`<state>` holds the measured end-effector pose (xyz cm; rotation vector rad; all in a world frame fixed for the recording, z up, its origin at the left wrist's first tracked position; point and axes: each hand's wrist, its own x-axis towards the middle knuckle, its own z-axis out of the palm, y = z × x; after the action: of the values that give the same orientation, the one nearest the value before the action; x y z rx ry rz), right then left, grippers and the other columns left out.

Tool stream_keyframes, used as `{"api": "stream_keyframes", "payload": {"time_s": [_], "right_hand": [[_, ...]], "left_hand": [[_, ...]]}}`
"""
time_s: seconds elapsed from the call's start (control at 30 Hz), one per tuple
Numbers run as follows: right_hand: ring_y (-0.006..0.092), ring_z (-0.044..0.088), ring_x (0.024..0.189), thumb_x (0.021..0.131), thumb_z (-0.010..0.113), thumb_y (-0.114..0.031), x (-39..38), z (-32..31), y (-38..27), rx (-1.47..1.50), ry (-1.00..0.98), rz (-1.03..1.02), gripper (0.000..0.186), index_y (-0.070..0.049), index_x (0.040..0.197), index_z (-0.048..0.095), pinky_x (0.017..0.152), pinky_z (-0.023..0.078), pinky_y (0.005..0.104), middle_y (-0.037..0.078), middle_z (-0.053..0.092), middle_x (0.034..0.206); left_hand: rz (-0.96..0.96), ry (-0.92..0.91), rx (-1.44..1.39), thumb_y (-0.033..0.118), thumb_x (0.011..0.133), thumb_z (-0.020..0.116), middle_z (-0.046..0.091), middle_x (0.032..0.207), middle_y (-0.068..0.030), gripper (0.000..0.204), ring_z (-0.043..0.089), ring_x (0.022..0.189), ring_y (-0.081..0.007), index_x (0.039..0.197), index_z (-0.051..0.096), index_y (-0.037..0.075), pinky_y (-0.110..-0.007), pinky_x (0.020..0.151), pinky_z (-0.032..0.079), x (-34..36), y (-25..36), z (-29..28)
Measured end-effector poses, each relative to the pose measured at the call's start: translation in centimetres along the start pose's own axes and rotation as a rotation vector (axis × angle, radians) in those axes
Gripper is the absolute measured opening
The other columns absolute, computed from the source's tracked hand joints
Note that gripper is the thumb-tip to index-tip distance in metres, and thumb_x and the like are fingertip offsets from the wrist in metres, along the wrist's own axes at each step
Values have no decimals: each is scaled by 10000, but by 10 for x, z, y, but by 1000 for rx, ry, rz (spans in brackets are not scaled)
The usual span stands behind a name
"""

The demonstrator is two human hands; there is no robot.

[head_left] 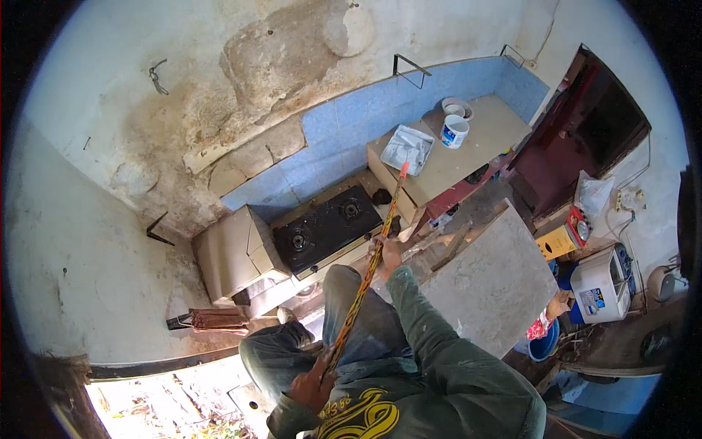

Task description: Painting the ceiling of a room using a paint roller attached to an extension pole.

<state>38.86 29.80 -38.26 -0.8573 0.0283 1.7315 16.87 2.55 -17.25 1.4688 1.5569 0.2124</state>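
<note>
A long pole (358,298) with a yellow, red and dark pattern runs from my lap up to the right. Low on it, close to my body, my left hand (313,383) is wrapped round the shaft. My right hand (388,256) grips it higher up, near the stove's right end. The pole's pinkish-red far end reaches a white-smeared paint tray (415,140) on the tiled counter. White paint covers whatever head the pole carries there, so I cannot make out its shape. Beside the tray stand a white paint bucket (454,132) and some pale tubs (458,108).
A black two-burner stove (326,227) sits below a blue-tiled, peeling wall. A grey slab (493,274) lies to my right. Beyond it are a yellow box (556,242), a white appliance (601,285) and a blue bucket (543,344). A dark doorway (592,124) opens at far right.
</note>
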Motion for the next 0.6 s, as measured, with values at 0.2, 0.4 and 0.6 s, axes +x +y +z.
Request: {"api": "stream_keyframes", "payload": {"time_s": [0.2,0.4,0.6], "right_hand": [[175,412,493,1007,433,-377,-56,21,36,16,-27,105,342,-115,787,430,506,385,345,21,390,580],[162,306,549,997,457,-414,-118,38,45,-32,25,122,381,-140,757,347,547,335,348,0,258,650],[157,276,595,999,433,-464,-175,64,22,-107,-29,-88,416,-119,808,299,566,278,357,18,233,701]], "left_hand": [[245,206,55,287,945,561,580,721,-85,412,521,535,-242,1264,503,34,-370,533,442,-32,-50,20],[247,351,-16,242,930,562,577,837,-107,417,538,624,-262,1278,494,21,-378,587,455,-23,-75,29],[329,473,-89,196,916,564,575,953,-130,428,556,712,-281,1293,485,9,-386,642,467,-3,-87,24]]}}
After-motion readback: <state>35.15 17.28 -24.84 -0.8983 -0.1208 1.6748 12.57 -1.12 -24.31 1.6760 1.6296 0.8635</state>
